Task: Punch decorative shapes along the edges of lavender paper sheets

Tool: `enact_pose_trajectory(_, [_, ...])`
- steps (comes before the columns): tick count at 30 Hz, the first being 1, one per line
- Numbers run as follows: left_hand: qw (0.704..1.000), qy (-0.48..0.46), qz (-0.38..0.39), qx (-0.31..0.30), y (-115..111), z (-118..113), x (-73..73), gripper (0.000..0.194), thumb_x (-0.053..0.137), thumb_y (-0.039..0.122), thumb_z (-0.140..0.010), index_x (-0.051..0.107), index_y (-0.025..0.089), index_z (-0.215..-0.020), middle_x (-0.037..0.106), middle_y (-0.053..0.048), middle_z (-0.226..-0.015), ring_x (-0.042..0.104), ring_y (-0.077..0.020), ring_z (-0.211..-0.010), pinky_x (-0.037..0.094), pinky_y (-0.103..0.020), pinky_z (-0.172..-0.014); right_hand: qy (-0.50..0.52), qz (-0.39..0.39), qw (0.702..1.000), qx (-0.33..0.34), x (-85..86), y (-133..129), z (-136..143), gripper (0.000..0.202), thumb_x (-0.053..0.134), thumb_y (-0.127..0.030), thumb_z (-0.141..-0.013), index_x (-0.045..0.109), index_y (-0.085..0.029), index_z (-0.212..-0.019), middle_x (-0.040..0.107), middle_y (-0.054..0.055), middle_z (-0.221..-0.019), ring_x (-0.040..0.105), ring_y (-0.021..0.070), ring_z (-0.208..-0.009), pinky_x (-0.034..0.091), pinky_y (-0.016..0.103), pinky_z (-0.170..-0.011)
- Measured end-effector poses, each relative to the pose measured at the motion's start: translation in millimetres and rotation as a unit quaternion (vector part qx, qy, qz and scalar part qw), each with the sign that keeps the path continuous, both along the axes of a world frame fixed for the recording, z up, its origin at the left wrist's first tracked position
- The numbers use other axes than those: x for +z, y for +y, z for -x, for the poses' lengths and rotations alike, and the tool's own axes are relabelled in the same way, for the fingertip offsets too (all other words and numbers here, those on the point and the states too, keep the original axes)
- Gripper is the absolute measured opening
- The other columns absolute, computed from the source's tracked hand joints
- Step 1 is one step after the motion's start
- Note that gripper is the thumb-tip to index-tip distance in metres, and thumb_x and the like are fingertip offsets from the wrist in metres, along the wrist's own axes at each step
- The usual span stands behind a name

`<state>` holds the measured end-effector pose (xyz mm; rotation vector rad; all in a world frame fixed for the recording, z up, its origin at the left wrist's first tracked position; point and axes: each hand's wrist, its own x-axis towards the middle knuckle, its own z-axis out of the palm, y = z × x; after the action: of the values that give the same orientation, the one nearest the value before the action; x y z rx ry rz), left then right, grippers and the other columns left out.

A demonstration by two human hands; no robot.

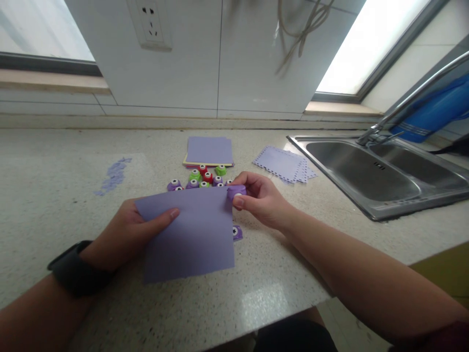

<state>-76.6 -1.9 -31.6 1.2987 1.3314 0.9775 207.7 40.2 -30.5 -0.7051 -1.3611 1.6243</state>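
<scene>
1. In the head view, a speckled counter point(278, 274) is backed by a white tiled wall point(190, 78), both seen around the purple sheet point(198, 239).
2. The purple sheet is held tilted over the counter; its left edge is pinched by the left hand point(135, 225), thumb on top, the other fingers mostly hidden beneath.
3. At the sheet's upper right corner, a purple punch point(237, 190) is pinched between thumb and fingers of the right hand point(260, 198); whether it is pressed down cannot be told.
4. Beyond the sheet's far edge, red, green and purple punches point(207, 177) are clustered, with a paper stack point(209, 149) behind.
5. Another punch point(238, 232) is partly covered by the sheet's right edge.
6. Edge-punched sheets point(280, 162) are fanned beyond the sheet to the right, paper scraps point(115, 175) scattered beyond it to the left.
</scene>
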Motion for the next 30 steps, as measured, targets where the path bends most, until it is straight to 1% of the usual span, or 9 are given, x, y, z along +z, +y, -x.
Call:
enact_pose_trajectory(6, [1.0, -0.012, 0.007, 0.008, 0, -3, 2.2, 0.026, 0.09, 0.045, -0.073, 0.084, 0.021, -0.082, 0.082, -0.009, -0.078, 0.074, -0.0262, -0.061, 0.061, -0.03, -0.05, -0.043, -0.017, 0.997, -0.06, 2.0, 11, -13, 0.03, 0.088, -0.045, -0.08, 0.076, -0.02, -0.091, 0.07, 0.0, -0.079, 0.06, 0.0121, -0.066, 0.049, 0.029, -0.063])
enact_pose_trajectory(10, [1.0, -0.019, 0.001, 0.015, 1, -4, 2.8, 0.025, 0.089, 0.042, -0.073, 0.085, 0.022, -0.088, 0.084, -0.011, -0.086, 0.076, -0.0284, -0.067, 0.063, -0.033, -0.056, -0.09, -0.059, 0.991, -0.077, 2.3, 17, -21, 0.027, 0.081, -0.046, -0.087, 0.08, -0.02, -0.092, 0.07, 0.001, -0.079, 0.06, 0.0135, -0.068, 0.049, 0.03, -0.066])
enact_pose_trajectory(15, [0.999, -0.029, -0.006, 0.035, 1, -5, 4.1, 0.025, 0.09, 0.044, -0.072, 0.085, 0.023, -0.085, 0.084, -0.013, -0.086, 0.078, -0.0335, -0.07, 0.064, -0.037, -0.056, -0.135, -0.111, 0.979, -0.108, 9.5, 22, -32, 0.026, 0.08, -0.047, -0.088, 0.08, -0.021, -0.091, 0.071, 0.001, -0.079, 0.058, 0.0138, -0.069, 0.05, 0.031, -0.068])
enact_pose_trajectory(19, [0.996, -0.059, -0.017, 0.059, 3, -6, 3.6, 0.03, 0.091, 0.038, -0.073, 0.084, 0.02, -0.095, 0.085, -0.013, -0.096, 0.08, -0.0334, -0.084, 0.066, -0.037, -0.068, -0.165, -0.123, 0.975, -0.089, 17.1, 22, -37, 0.026, 0.081, -0.047, -0.087, 0.079, -0.021, -0.091, 0.073, 0.002, -0.085, 0.059, 0.0144, -0.072, 0.049, 0.031, -0.068])
enact_pose_trajectory(22, [0.98, -0.169, -0.017, 0.107, 7, -5, 4.8, 0.033, 0.09, 0.029, -0.074, 0.081, 0.019, -0.105, 0.084, -0.01, -0.107, 0.08, -0.0272, -0.086, 0.067, -0.032, -0.071, -0.216, -0.13, 0.964, -0.088, 21.3, 22, -39, 0.026, 0.083, -0.046, -0.085, 0.079, -0.021, -0.091, 0.072, 0.003, -0.086, 0.058, 0.0157, -0.075, 0.046, 0.031, -0.067])
enact_pose_trajectory(24, [0.961, -0.234, -0.004, 0.147, 12, -4, 6.9, 0.031, 0.088, 0.023, -0.075, 0.08, 0.02, -0.105, 0.084, -0.008, -0.105, 0.079, -0.0239, -0.08, 0.067, -0.029, -0.067, -0.247, -0.136, 0.956, -0.079, 23.4, 22, -43, 0.026, 0.083, -0.046, -0.084, 0.08, -0.022, -0.095, 0.072, 0.004, -0.085, 0.058, 0.0169, -0.076, 0.045, 0.031, -0.067])
enact_pose_trajectory(26, [0.948, -0.266, 0.004, 0.176, 16, -2, 8.5, 0.029, 0.086, 0.019, -0.075, 0.079, 0.021, -0.103, 0.084, -0.006, -0.099, 0.078, -0.0222, -0.076, 0.067, -0.028, -0.064, -0.266, -0.133, 0.954, -0.044, 25.3, 23, -47, 0.028, 0.081, -0.046, -0.086, 0.081, -0.021, -0.098, 0.073, 0.004, -0.085, 0.06, 0.0176, -0.077, 0.046, 0.032, -0.069])
enact_pose_trajectory(28, [0.941, -0.28, -0.001, 0.19, 20, 1, 8.9, 0.029, 0.086, 0.017, -0.075, 0.079, 0.022, -0.103, 0.083, -0.005, -0.095, 0.078, -0.0218, -0.077, 0.068, -0.027, -0.066, -0.296, -0.123, 0.947, 0.009, 27.2, 24, -51, 0.031, 0.079, -0.048, -0.088, 0.082, -0.02, -0.1, 0.073, 0.004, -0.086, 0.061, 0.0175, -0.077, 0.046, 0.033, -0.07])
enact_pose_trajectory(30, [0.936, -0.29, -0.013, 0.197, 23, 4, 8.6, 0.032, 0.087, 0.016, -0.074, 0.078, 0.022, -0.105, 0.084, -0.004, -0.096, 0.079, -0.0226, -0.084, 0.068, -0.026, -0.069, -0.348, -0.121, 0.928, 0.053, 29.1, 23, -54, 0.033, 0.077, -0.05, -0.088, 0.082, -0.019, -0.1, 0.073, 0.003, -0.085, 0.059, 0.0162, -0.074, 0.044, 0.031, -0.068])
